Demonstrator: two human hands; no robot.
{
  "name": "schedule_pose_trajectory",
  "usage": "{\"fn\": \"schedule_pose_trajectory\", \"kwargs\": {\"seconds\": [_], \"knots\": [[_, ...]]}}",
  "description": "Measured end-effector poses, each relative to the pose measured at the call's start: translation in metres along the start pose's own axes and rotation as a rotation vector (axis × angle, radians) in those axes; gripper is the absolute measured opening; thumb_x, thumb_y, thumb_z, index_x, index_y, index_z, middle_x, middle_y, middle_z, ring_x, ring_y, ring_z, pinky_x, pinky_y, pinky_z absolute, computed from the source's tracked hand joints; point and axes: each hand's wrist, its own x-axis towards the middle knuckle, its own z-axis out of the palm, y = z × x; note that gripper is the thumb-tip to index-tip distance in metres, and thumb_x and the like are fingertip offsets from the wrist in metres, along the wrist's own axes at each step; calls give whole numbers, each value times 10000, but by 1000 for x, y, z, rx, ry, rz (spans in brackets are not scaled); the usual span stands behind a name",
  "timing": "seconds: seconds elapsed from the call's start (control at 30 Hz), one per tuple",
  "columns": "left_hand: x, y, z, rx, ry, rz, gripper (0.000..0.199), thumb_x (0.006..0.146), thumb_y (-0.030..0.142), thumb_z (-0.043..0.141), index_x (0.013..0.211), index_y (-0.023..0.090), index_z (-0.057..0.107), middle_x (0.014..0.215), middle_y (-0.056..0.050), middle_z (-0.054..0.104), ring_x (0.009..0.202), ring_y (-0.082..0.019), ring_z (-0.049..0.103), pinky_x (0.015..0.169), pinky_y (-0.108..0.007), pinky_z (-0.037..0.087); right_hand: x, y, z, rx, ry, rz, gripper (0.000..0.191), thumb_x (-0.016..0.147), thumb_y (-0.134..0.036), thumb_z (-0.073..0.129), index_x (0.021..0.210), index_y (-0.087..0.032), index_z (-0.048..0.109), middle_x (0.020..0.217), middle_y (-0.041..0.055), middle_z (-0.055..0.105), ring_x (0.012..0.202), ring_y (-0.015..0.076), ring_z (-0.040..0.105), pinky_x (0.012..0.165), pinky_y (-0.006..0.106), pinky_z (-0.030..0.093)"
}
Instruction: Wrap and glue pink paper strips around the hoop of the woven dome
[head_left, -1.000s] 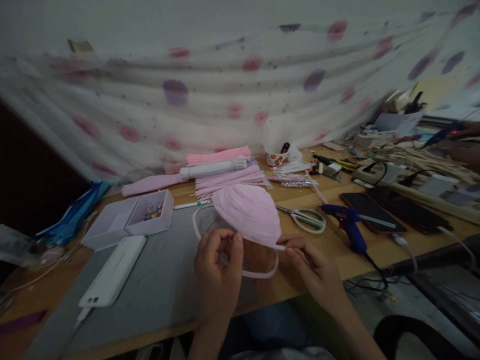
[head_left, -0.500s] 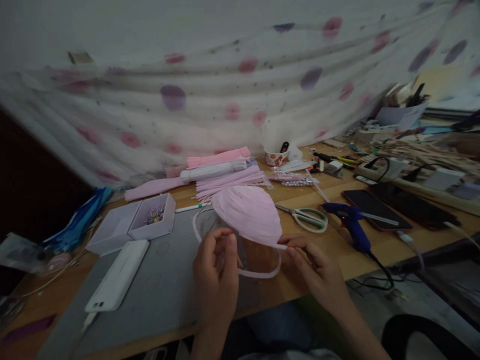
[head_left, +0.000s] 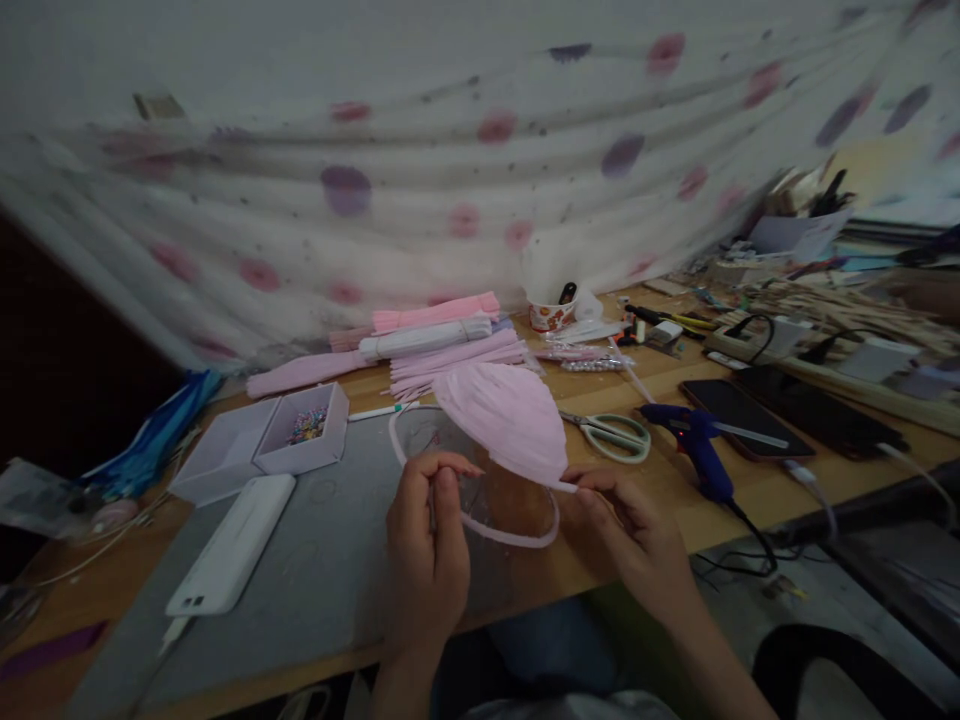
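A pale pink dome-like piece [head_left: 510,420], built of fuzzy pipe-cleaner rows, is held up over the table's front part. At its lower right corner, my right hand [head_left: 626,520] pinches the end of a pink pipe cleaner between thumb and fingers. My left hand [head_left: 431,540] is beside the piece's lower left edge, fingers curled and thumb raised; anything inside them is hidden. A thin pink loop [head_left: 517,540] hangs below the piece and passes behind my left hand.
Green-handled scissors [head_left: 619,440] and a blue glue gun [head_left: 697,450] lie to the right, beside phones [head_left: 742,415]. On the left are a white power bank [head_left: 232,545] and a box of beads [head_left: 307,430]. Bundles of pipe cleaners [head_left: 457,360] lie behind.
The pink piece has shifted slightly right and tilted. My left hand's thumb has moved left, away from the piece's edge, and its index finger is straighter. My right hand keeps its pinch.
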Motion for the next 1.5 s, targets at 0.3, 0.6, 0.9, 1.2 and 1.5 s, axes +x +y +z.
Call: {"fn": "schedule_pose_trajectory", "kwargs": {"seconds": [0.3, 0.6, 0.9, 1.2, 1.5], "knots": [[11, 8, 32, 132, 70, 163, 125, 970, 182, 392, 963, 223, 510, 666, 46, 541, 574, -123, 547, 567, -234, 426, 20, -38, -69, -390, -26, -158, 76, 909, -270, 610, 977, -259, 643, 985, 48, 677, 948, 213, 645, 828, 342, 505], [13, 16, 52, 229, -37, 437, 144, 954, 172, 391, 932, 229, 521, 756, 2, 665, 682, -175, 630, 636, -292, 478, 84, -95, -71, -823, -593, -504, 212, 961, -306, 549, 1098, -216, 683, 875, 47, 557, 781, 170, 536, 643, 286, 400], [21, 23, 53, 229, -74, 525, 166, 950, 148, 365, 925, 218, 514, 699, -12, 659, 634, -178, 617, 585, -292, 469, 111, -114, -63, -1170, -932, -621, 143, 950, -259, 565, 893, -176, 666, 822, 37, 568, 672, 151, 484, 593, 289, 289], [23, 23, 58, 227, -107, 471, 222, 952, 151, 349, 887, 220, 550, 678, -17, 629, 628, -187, 595, 570, -303, 440, 120, -107, -60, -1040, -986, -520, 148, 951, -191, 498, 875, -182, 625, 858, 41, 578, 716, 154, 541, 605, 277, 346], [23, 22, 58, 242, -103, 528, 267, 986, 159, 307, 903, 205, 557, 684, -20, 633, 636, -173, 592, 567, -292, 424, 124, -109, -58, -1052, -1026, -496, 115, 901, -136, 534, 847, -189, 621, 826, 30, 588, 700, 159, 557, 612, 287, 367]]}}
